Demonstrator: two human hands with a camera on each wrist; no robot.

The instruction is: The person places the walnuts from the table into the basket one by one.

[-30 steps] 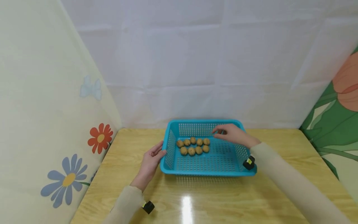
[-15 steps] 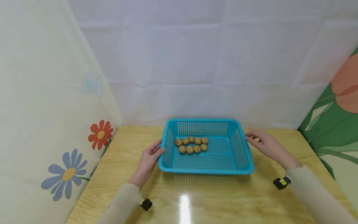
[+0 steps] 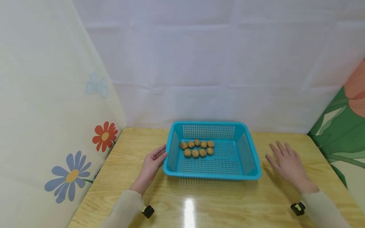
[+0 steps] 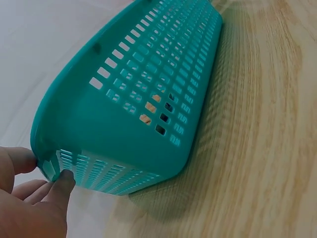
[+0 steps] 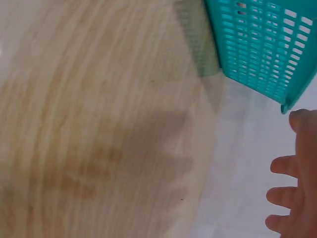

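A blue plastic basket with perforated walls stands on the wooden table. Inside it, several walnuts lie in two rows toward the left. My left hand holds the basket's left rim; in the left wrist view the thumb is at the rim's outer edge and fingertips reach beneath it. To the right of the basket, my right hand is spread above the table, its fingers straight and apart from the rim. Nothing is in that hand. The right wrist view shows its fingertips close to the basket's corner by perspective.
A white cloth backdrop hangs behind the table. Panels with painted flowers flank it, a red flower on the left and a large tulip on the right. The basket's back rim sits near the backdrop.
My right hand has moved from above the basket's inside out past its right rim, and its fingers have spread. The left hand stays at the left rim. The walnuts keep their places.
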